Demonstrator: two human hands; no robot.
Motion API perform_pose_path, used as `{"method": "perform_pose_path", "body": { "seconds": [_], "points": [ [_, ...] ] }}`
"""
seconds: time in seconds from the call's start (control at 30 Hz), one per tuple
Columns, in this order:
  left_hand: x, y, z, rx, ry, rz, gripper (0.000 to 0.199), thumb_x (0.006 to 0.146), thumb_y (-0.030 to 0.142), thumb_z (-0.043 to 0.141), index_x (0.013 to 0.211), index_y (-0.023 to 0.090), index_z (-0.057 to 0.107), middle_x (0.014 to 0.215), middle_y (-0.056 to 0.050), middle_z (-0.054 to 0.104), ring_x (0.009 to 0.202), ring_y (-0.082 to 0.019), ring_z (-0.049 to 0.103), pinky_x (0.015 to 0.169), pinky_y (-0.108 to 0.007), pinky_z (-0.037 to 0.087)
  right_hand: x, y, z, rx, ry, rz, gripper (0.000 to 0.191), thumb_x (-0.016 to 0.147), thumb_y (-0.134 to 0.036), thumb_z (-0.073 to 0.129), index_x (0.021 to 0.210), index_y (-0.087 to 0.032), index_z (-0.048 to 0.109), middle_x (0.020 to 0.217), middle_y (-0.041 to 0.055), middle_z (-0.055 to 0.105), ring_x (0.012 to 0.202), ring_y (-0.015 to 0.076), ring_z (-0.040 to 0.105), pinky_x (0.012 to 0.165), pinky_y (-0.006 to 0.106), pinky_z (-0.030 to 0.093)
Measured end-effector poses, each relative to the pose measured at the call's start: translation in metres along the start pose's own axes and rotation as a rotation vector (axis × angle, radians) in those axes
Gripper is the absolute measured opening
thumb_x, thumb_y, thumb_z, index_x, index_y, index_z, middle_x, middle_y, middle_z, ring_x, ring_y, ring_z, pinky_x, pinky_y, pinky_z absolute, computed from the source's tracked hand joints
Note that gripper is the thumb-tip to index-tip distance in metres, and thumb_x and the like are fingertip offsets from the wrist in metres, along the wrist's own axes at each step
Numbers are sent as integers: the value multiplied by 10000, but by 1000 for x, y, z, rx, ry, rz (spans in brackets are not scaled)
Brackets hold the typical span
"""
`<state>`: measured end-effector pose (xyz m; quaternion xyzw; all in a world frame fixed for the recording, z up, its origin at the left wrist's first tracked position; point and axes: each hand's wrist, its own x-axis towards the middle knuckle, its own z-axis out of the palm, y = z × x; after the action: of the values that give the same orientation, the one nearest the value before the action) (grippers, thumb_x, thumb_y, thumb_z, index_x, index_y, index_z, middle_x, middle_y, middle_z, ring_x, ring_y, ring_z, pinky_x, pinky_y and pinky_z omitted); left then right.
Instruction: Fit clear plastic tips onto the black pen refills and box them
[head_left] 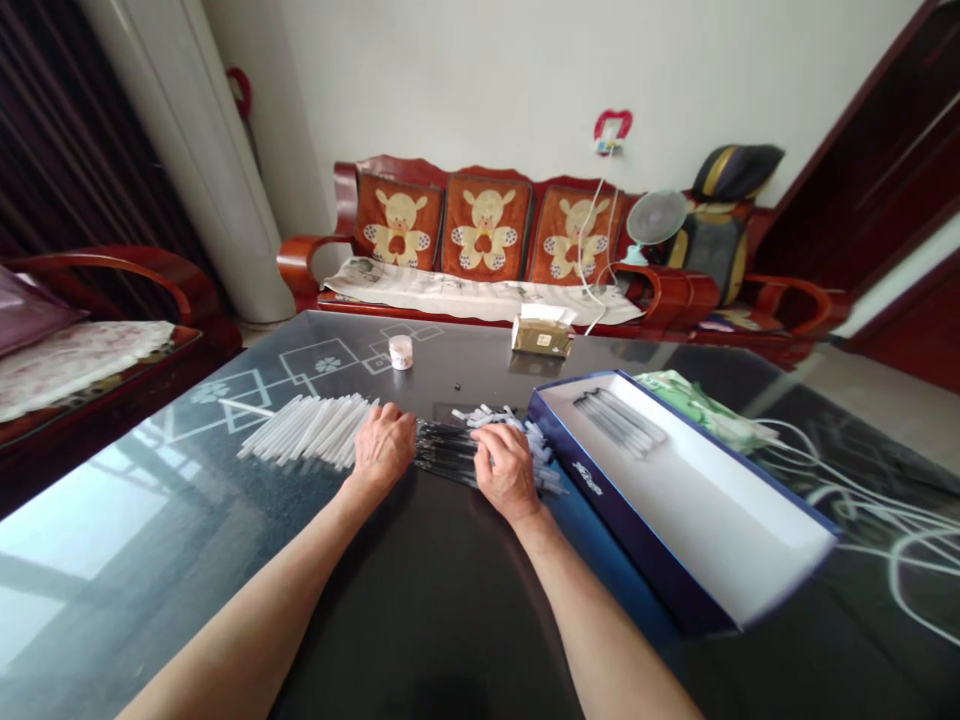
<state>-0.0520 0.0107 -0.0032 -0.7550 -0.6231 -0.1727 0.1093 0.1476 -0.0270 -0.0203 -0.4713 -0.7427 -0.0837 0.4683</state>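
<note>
My left hand (384, 443) is closed, its fingers curled at the right end of a pile of white translucent tubes (304, 430); what it grips is hidden. Several thin dark rods (444, 452) lie between my hands. My right hand (506, 468) has its fingers bent together at the right end of the rods, beside a heap of short pale caps (538, 440); anything in its fingers is too small to make out. Right of it, a blue box with a white inside (675, 490) holds a row of assembled slim pieces (619, 422).
A small white jar (401, 352) and a tissue pack (543, 332) stand at the back of the dark glossy table (420, 600). Beyond the box lie a green-white bag (701, 408) and white cables (892, 515). A wooden sofa (300, 262) stands behind.
</note>
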Motion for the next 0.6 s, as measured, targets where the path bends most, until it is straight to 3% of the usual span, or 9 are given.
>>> {"method": "perform_pose_path", "body": {
  "seconds": [0.1, 0.2, 0.3, 0.33, 0.43, 0.6],
  "points": [
    [-6, 13, 4, -58, 43, 100, 369, 970, 338, 329, 937, 248, 685, 867, -75, 590, 883, -219, 522, 634, -278, 381, 19, 3, -15, -42, 44, 35, 277, 846, -114, 452, 976, -190, 684, 969, 75, 679, 964, 191, 599, 902, 335, 462],
    [-9, 18, 10, -121, 82, 147, 349, 966, 338, 343, 987, 249, 680, 831, -75, 600, 844, -207, 537, 624, -278, 374, 47, 35, -42, -162, 52, 149, 303, 845, -126, 435, 987, -189, 695, 984, 82, 680, 959, 196, 606, 911, 324, 460],
    [-9, 17, 15, -181, 120, 162, 324, 953, 333, 375, 1010, 239, 680, 811, -76, 617, 828, -198, 551, 634, -275, 383, 63, 89, -72, -362, -157, 327, 317, 795, -99, 449, 939, -175, 722, 950, 90, 696, 896, 209, 630, 872, 329, 465],
    [-8, 16, 16, -195, 131, 166, 321, 951, 332, 381, 1005, 236, 682, 804, -74, 622, 821, -196, 556, 631, -274, 384, 64, 108, -81, -419, -272, 409, 320, 768, -78, 459, 900, -183, 731, 930, 81, 703, 866, 206, 637, 845, 323, 469],
    [-7, 13, 17, -207, 165, 174, 322, 953, 331, 380, 979, 235, 685, 786, -65, 636, 795, -191, 567, 615, -270, 379, 52, 151, -99, -459, -386, 486, 263, 684, -36, 517, 718, -191, 726, 729, 61, 687, 718, 207, 636, 710, 312, 473],
    [-5, 12, 18, -165, 173, 174, 336, 963, 334, 365, 939, 235, 685, 759, -49, 643, 766, -181, 579, 609, -262, 375, 27, 176, -94, -495, -461, 528, 198, 698, -53, 543, 689, -190, 685, 645, 39, 601, 643, 183, 594, 676, 317, 445]
  ]
}}
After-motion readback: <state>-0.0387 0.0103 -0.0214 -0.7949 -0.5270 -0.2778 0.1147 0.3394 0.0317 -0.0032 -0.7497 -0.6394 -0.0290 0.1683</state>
